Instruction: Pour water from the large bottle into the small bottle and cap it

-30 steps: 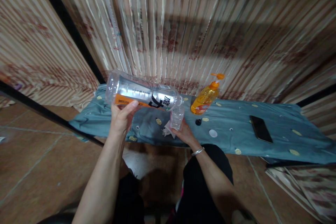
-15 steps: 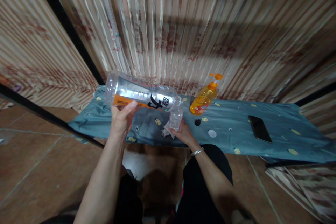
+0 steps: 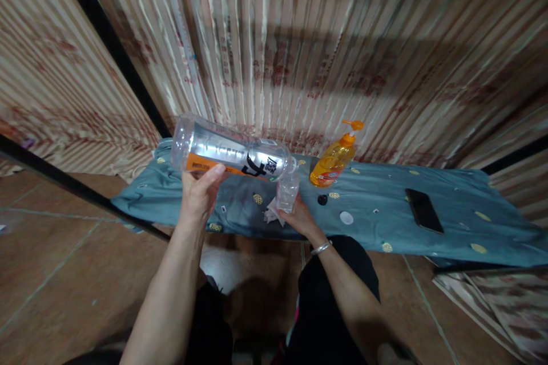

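My left hand (image 3: 200,189) is closed around a large clear plastic bottle (image 3: 231,151) with a silver and orange label. The bottle lies tilted on its side in the air, its uncapped mouth pointing right. Under that mouth, my right hand (image 3: 299,215) grips a small clear container (image 3: 287,194), held upright. Whether the bottle's mouth touches the container's rim, I cannot tell. A crumpled white tissue (image 3: 272,212) lies beside the container on the cloth. Right of my hands stand a yellow pump bottle (image 3: 334,162) and a small black cap (image 3: 322,199).
A blue-green cloth (image 3: 372,182) with a pineapple print covers the narrow table. On it lie a white disc (image 3: 346,218) and, farther right, a dark phone (image 3: 423,209). A striped curtain (image 3: 274,40) hangs behind; black metal bars (image 3: 111,51) run along the left.
Almost nothing differs. Both hands keep the large bottle and the small container in the same place, with only a very slight shift.
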{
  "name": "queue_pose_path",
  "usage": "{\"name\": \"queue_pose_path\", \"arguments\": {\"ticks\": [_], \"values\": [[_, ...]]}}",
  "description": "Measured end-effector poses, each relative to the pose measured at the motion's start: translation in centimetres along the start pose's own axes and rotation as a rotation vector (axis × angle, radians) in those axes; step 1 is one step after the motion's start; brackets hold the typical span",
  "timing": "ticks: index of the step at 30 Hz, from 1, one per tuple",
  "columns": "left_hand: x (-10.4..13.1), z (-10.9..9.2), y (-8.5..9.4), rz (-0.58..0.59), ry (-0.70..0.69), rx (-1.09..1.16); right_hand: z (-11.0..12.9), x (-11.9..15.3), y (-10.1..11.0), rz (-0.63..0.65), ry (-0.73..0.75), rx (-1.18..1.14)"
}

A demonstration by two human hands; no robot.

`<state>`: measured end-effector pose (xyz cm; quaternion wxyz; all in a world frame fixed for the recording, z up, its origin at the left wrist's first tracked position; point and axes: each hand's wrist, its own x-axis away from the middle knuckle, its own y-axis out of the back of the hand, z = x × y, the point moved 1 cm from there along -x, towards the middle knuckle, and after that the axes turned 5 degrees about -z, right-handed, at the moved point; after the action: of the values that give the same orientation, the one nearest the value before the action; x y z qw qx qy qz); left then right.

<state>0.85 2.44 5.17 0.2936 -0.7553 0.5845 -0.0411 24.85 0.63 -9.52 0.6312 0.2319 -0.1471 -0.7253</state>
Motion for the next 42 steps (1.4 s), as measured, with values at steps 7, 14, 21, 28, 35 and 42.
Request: {"name": "queue_pose_path", "arguments": {"ticks": [7,14,21,28,35,42], "values": [[0.19,-0.36,-0.44,-0.004,-0.009,-0.009,-0.05,-0.01,0.01,0.011,-0.028,-0.001],[0.18,-0.32,-0.31,0.006,0.001,-0.017,-0.49,-0.07,-0.17,-0.006,0.003,-0.022],[0.25,-0.47,-0.58,0.003,0.006,0.009,-0.28,0.08,-0.08,-0.006,-0.010,-0.007],[0.26,-0.50,-0.63,-0.003,0.010,-0.002,-0.10,0.08,-0.03,-0.020,-0.013,0.000],[0.15,-0.30,-0.59,0.005,0.000,0.027,0.03,0.07,0.00,-0.006,-0.038,0.007],[0.06,-0.18,-0.63,0.013,-0.008,0.036,-0.19,0.06,-0.13,-0.014,-0.021,0.002]]}}
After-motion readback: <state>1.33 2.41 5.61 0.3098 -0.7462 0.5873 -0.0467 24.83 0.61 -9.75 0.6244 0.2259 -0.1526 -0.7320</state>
